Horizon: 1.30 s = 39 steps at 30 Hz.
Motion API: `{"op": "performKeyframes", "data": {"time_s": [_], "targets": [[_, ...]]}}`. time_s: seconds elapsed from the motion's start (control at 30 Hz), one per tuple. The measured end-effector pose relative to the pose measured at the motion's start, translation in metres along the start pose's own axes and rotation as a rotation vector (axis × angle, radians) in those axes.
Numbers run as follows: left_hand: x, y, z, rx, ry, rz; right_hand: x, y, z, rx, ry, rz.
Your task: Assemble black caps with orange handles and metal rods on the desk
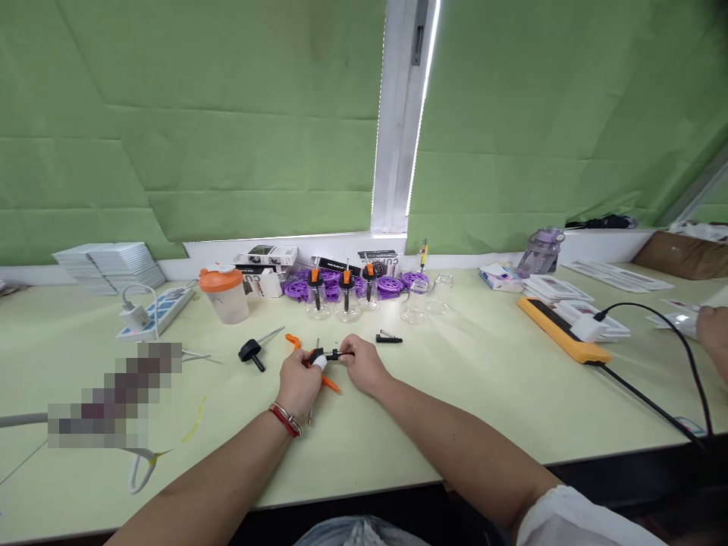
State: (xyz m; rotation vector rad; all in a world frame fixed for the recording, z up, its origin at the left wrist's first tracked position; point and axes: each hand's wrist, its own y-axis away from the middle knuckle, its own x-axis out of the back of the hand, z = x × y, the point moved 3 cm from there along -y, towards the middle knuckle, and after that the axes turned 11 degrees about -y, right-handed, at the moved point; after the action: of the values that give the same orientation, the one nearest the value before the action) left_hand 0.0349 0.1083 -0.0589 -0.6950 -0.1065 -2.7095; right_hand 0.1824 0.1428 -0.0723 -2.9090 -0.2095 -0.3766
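Close together over the table, my left hand (301,383) and my right hand (364,365) grip the two ends of a small black fitting (331,354). The fingers of both are closed, and my left hand covers part of the piece. A white bit shows by my left fingertips. Beside and below that hand, a curved orange piece (293,341) and another orange end (331,385) stick out; whether they are one part is hidden. A black knob with a thin metal rod (250,350) lies to the left. Right of my hands lies a black part with a spring (389,338).
Several clear glass jars (347,307), some with black and orange tops, stand behind my hands, before purple parts (390,287) and boxes. An orange-lidded cup (221,292) is at left. A yellow power strip (560,331) and another person's hand (713,334) are at right.
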Motion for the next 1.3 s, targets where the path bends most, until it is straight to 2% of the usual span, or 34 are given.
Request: {"op": "performKeyframes", "data": {"time_s": [0.47,0.8,0.97,1.07,1.17,1.3], "targets": [[0.0,-0.002,-0.001,-0.001,-0.036,0.011,0.0,-0.002,0.003,-0.024,0.0,-0.011],[0.003,-0.007,-0.005,0.012,0.037,-0.006,0.003,-0.004,0.01,-0.064,-0.095,0.005],[0.012,-0.007,0.004,-0.076,-0.023,-0.001,0.023,0.002,0.0,-0.135,-0.159,-0.03],[0.018,-0.006,0.01,-0.125,-0.141,-0.02,0.046,0.004,-0.005,-0.198,-0.002,-0.03],[0.022,-0.005,0.013,-0.181,-0.317,-0.065,0.068,0.001,-0.007,-0.196,0.143,-0.046],[0.027,-0.005,0.016,-0.194,-0.504,-0.061,0.082,-0.002,-0.005,-0.165,0.223,-0.114]]}}
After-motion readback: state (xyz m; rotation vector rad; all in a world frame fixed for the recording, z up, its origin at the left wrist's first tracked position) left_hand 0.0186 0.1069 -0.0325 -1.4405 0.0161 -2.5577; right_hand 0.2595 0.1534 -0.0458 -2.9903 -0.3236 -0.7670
